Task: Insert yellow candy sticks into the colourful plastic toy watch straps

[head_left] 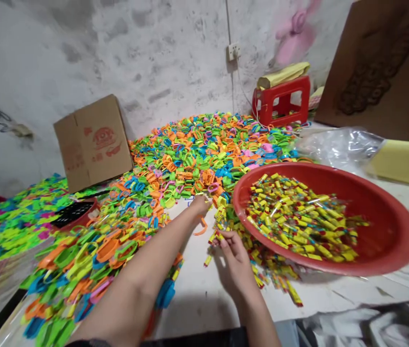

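Note:
My left hand (200, 205) reaches to the near edge of a heap of colourful plastic pieces (190, 159), many shaped like open frames. Its fingers are blurred and partly turned away, so any hold is unclear. An orange frame-like piece (200, 227) is just below that wrist. Closer to me, my right hand (233, 248) has its thumb and fingers pinched on a small yellow roll with red ends (219, 236). Another yellow roll (208, 260) lies on the white table just left of it. More yellow rolls (222, 212) lie between the two hands.
On the right a big red basin (381, 241) holds many yellow rolls, with more spilled under its rim. A cardboard box piece (94, 142) leans on the left heap near a black-and-red tray (76, 214). Behind stand a red stool (282, 103) and clear plastic (342, 147).

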`<state>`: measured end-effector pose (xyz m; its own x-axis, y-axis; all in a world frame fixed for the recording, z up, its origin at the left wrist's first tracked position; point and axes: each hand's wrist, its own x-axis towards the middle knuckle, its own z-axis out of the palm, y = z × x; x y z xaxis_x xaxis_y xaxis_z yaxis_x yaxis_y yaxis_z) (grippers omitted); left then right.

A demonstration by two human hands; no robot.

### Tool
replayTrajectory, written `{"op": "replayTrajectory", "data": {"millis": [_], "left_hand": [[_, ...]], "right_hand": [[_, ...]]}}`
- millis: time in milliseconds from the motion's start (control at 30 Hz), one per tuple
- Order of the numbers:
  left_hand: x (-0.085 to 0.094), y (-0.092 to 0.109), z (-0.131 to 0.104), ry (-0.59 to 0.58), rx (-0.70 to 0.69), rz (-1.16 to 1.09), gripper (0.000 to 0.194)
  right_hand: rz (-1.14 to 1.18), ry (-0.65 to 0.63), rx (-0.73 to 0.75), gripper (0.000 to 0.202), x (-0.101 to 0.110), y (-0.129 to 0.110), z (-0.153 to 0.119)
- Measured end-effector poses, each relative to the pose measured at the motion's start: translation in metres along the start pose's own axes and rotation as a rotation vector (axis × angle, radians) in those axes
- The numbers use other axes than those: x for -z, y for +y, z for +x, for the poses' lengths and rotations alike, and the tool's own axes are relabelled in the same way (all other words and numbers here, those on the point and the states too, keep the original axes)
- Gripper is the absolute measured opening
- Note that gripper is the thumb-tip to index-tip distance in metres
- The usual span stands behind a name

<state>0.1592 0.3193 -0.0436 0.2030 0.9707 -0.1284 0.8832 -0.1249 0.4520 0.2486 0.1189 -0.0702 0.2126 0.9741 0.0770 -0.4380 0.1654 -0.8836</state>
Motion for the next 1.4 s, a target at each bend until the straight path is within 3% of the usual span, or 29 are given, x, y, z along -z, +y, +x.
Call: {"op": "replayTrajectory", "data": {"millis": [100,200,267,400,467,533,633,733,867,1100,1200,1400], "left_hand": [[0.006,0.003,-0.008,0.052,0.006,-0.085,0.026],[0.021,0.006,-0.042,0.13,-0.05,-0.193,0.017],[0.032,0.004,-0.082,0.162,-0.101,-0.273,0.017],[0.049,-0.011,-0.18,0.254,-0.219,-0.564,0.04],[0.054,-0.02,-0.223,0.296,-0.199,-0.627,0.046],[0.057,-0.028,-0.255,0.31,-0.132,-0.575,0.049],[0.058,-0.037,-0.287,0.334,-0.093,-0.429,0.05],[0.058,-0.044,-0.303,0.397,-0.147,-0.357,0.042],[0.06,-0.047,-0.312,0.522,-0.319,-0.274,0.027],[0.071,-0.041,-0.312,0.508,-0.257,-0.061,0.004],[0.072,-0.04,-0.311,0.517,-0.241,0.034,0.006],[0.074,-0.04,-0.313,0.494,-0.361,0.189,0.009]], "right_hand": [[0.016,0.023,-0.009,0.037,-0.002,0.0,0.0],[0.015,0.046,0.014,0.038,-0.004,-0.002,-0.001],[-0.01,0.048,0.036,0.038,-0.007,-0.005,-0.004],[-0.095,-0.018,0.088,0.033,-0.021,-0.014,-0.018],[-0.143,-0.083,0.098,0.029,-0.033,-0.017,-0.028],[-0.174,-0.172,0.096,0.026,-0.047,-0.018,-0.039],[-0.179,-0.325,0.112,0.024,-0.065,-0.016,-0.054],[-0.186,-0.39,0.159,0.021,-0.075,-0.014,-0.064],[-0.278,-0.442,0.272,0.02,-0.077,-0.014,-0.068],[-0.435,-0.374,0.465,0.018,-0.075,-0.012,-0.066],[-0.479,-0.358,0.555,0.02,-0.076,-0.009,-0.067],[-0.496,-0.338,0.588,0.022,-0.074,-0.01,-0.065]]}}
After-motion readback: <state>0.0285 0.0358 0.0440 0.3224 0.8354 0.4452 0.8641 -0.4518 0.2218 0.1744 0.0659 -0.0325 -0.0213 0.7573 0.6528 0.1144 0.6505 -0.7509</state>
